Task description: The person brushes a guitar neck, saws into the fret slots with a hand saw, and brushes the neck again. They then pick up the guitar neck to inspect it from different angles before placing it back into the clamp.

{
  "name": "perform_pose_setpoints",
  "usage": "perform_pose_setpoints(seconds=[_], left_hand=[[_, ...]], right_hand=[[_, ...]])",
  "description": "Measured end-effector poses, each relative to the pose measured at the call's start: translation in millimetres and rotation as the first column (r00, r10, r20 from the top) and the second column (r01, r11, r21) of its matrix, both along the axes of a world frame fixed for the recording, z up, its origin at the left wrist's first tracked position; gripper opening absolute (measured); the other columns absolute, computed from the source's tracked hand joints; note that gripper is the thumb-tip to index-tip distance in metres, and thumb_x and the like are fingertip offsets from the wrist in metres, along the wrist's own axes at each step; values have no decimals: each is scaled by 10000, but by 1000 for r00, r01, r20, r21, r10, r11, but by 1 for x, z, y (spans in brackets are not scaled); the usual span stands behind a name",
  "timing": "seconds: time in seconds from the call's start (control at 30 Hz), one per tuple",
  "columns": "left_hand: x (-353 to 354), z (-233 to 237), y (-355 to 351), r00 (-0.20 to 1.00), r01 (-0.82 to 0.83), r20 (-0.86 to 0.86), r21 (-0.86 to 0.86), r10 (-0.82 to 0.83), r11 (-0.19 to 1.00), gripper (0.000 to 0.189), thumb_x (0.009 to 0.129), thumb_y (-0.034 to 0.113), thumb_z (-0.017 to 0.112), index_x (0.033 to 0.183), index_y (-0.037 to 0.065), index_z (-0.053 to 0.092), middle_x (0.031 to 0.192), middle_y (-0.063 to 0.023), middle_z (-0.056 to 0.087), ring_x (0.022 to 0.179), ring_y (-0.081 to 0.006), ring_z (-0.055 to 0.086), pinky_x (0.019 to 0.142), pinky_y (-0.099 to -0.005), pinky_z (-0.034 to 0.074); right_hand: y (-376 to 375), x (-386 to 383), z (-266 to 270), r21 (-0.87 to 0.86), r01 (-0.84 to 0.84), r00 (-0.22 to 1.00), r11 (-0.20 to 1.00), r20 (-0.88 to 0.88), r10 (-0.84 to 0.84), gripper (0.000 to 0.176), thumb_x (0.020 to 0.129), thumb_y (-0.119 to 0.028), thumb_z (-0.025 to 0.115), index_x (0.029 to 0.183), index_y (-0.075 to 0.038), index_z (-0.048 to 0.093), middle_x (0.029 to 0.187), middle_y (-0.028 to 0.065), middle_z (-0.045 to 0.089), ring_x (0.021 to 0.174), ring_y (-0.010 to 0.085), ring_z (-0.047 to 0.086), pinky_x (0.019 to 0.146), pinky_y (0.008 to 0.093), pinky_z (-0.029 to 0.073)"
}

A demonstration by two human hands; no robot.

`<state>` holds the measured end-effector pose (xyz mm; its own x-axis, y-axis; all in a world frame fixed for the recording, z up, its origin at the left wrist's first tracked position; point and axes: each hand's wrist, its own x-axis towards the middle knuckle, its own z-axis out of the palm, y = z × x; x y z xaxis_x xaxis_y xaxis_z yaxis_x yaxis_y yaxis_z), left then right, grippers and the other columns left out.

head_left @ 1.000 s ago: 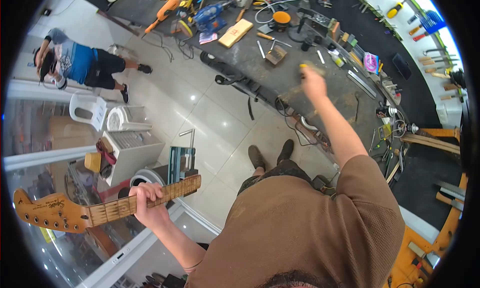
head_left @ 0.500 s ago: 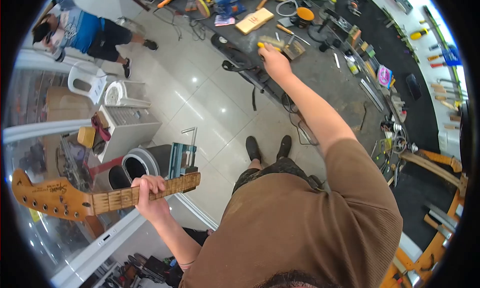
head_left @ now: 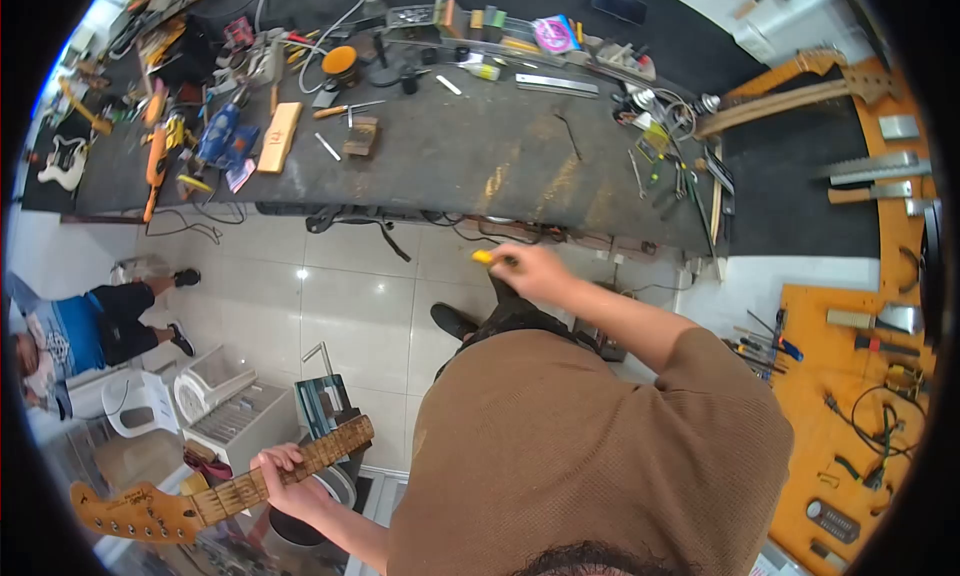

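Note:
My left hand (head_left: pixel 290 481) is wrapped round a worn guitar neck (head_left: pixel 235 494) at the lower left, with the headstock pointing left. The neck is held away from the workbench, above the floor area. My right hand (head_left: pixel 530 273) is closed on a small yellow-ended tool (head_left: pixel 484 257), in front of my body and just off the bench's front edge. Most of that tool is hidden by my fingers.
The dark workbench (head_left: pixel 440 166) carries a wooden block (head_left: pixel 280 138), a small box (head_left: pixel 361 136), a steel ruler (head_left: pixel 557 84) and several tools. A vise (head_left: pixel 322 404) stands near the neck. At the far left is another person (head_left: pixel 90 331), near a white chair (head_left: pixel 140 401).
My view has turned toward the bench. My right hand has drawn back from above the bench toward my body with the yellow-ended tool. My left hand still holds the neck.

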<state>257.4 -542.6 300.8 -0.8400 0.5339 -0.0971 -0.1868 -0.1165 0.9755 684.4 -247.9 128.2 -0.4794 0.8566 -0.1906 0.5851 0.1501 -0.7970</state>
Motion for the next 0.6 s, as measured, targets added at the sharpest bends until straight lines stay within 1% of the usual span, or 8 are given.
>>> perform_pose_setpoints(seconds=[0.07, 0.1, 0.13, 0.2, 0.27, 0.33, 0.5, 0.6], left_hand=[[0, -7, 16, 999, 39, 28, 33, -40, 999, 272, 1115, 153, 626, 882, 80, 506, 770, -29, 435, 726, -189, 478, 772, -385, 468], [0, -10, 25, 999, 47, 1, 13, -47, 999, 255, 1111, 144, 629, 893, 83, 512, 774, -26, 439, 724, -184, 465, 737, -372, 461], [-1, -12, 32, 995, 73, 58, 49, -76, 996, 236, 1105, 136, 635, 905, 89, 520, 778, -22, 447, 734, -181, 472, 720, -370, 458], [-4, -20, 43, 984, 151, 74, 108, -160, 983, 198, 1088, 111, 645, 932, 95, 523, 781, -30, 467, 747, -195, 504, 730, -382, 465], [2, -24, 46, 986, 166, -2, 95, -166, 982, 174, 1051, 115, 673, 936, 77, 548, 786, -62, 506, 745, -232, 540, 808, -439, 495], [8, -27, 51, 993, 118, 9, 132, -120, 984, 203, 1035, 133, 693, 895, 66, 561, 774, -75, 535, 732, -242, 566, 835, -453, 515], [8, -34, 43, 996, 17, 88, 171, -32, 985, 127, 1028, 66, 699, 933, 23, 627, 773, -81, 578, 727, -256, 620, 824, -453, 540], [0, -42, 43, 993, -49, 108, 135, 35, 990, 170, 1016, 102, 753, 900, 17, 663, 768, -78, 633, 708, -219, 656, 753, -385, 549]], right_hand=[[5, 58, 20, 167, 182, 982, 969, 21, -188, 276, 1042, -326, 744, 1220, -116, 764, 1108, 161, 808, 962, 372, 777, 840, 465, 596], [9, 84, 29, 139, 282, 956, 949, 42, -290, 292, 1039, -337, 744, 1214, -105, 767, 1111, 180, 806, 983, 379, 787, 833, 469, 597], [15, 99, 48, 174, 380, 886, 909, 214, -411, 286, 1045, -322, 739, 1217, -94, 768, 1061, 172, 808, 910, 357, 781, 811, 456, 590], [30, 142, 39, 363, 414, 877, 835, 85, -473, 272, 1071, -323, 732, 1219, -98, 768, 979, 150, 804, 827, 298, 749, 780, 425, 577], [38, 169, 49, 380, 488, 806, 786, 150, -573, 291, 1097, -350, 719, 1233, -97, 769, 949, 141, 788, 813, 235, 726, 753, 391, 565], [52, 193, 49, 374, 535, 764, 757, 168, -623, 305, 1104, -341, 712, 1226, -65, 757, 1007, 165, 805, 863, 262, 747, 792, 394, 574], [86, 232, 16, 573, 257, 770, 778, 365, -523, 269, 1103, -266, 682, 1204, -22, 731, 1150, 231, 771, 1053, 425, 735, 943, 471, 568], [96, 212, -6, 453, 216, 666, 865, 580, -470, 301, 1103, -282, 657, 1206, -5, 715, 1165, 241, 765, 1068, 445, 729, 937, 492, 563]])
